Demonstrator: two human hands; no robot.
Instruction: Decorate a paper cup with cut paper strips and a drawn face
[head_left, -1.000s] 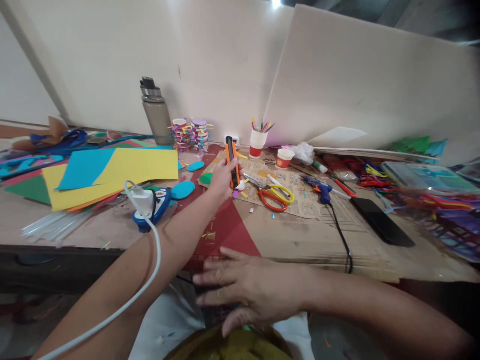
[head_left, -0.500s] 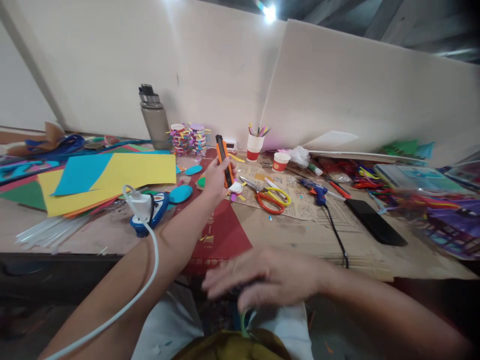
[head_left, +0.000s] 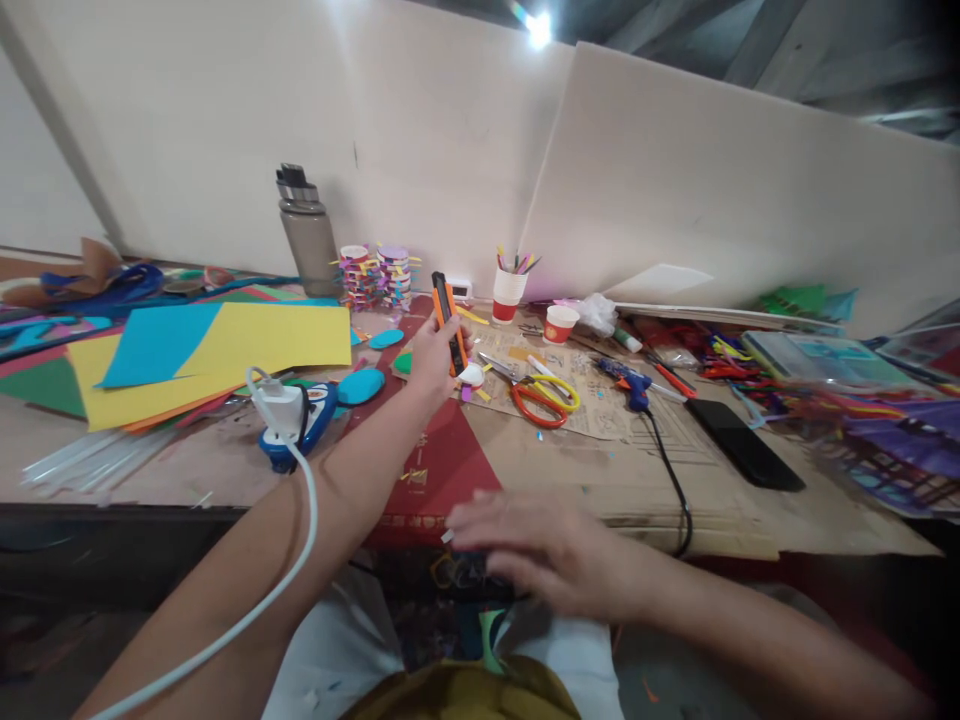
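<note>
My left hand (head_left: pixel 433 358) reaches across the table and is closed round an orange and black utility knife (head_left: pixel 447 316), held upright above a dark red sheet (head_left: pixel 439 462). My right hand (head_left: pixel 540 545) hovers palm down at the table's near edge, over my lap, its fingers stretched out and holding nothing. A white cable (head_left: pixel 259 610) drapes over my left forearm from a white plug (head_left: pixel 279 408).
Yellow and blue paper sheets (head_left: pixel 225 345) lie at left beside a grey bottle (head_left: pixel 307 235). Red and yellow scissors (head_left: pixel 544 397), a blue glue gun (head_left: pixel 634 385), a black phone (head_left: pixel 742 443), paper cups (head_left: pixel 511 292) and coloured scraps crowd the table.
My left hand has lifted the knife slightly and drawn it a little to the left. My right hand has shifted from my lap up toward the table's near edge.
</note>
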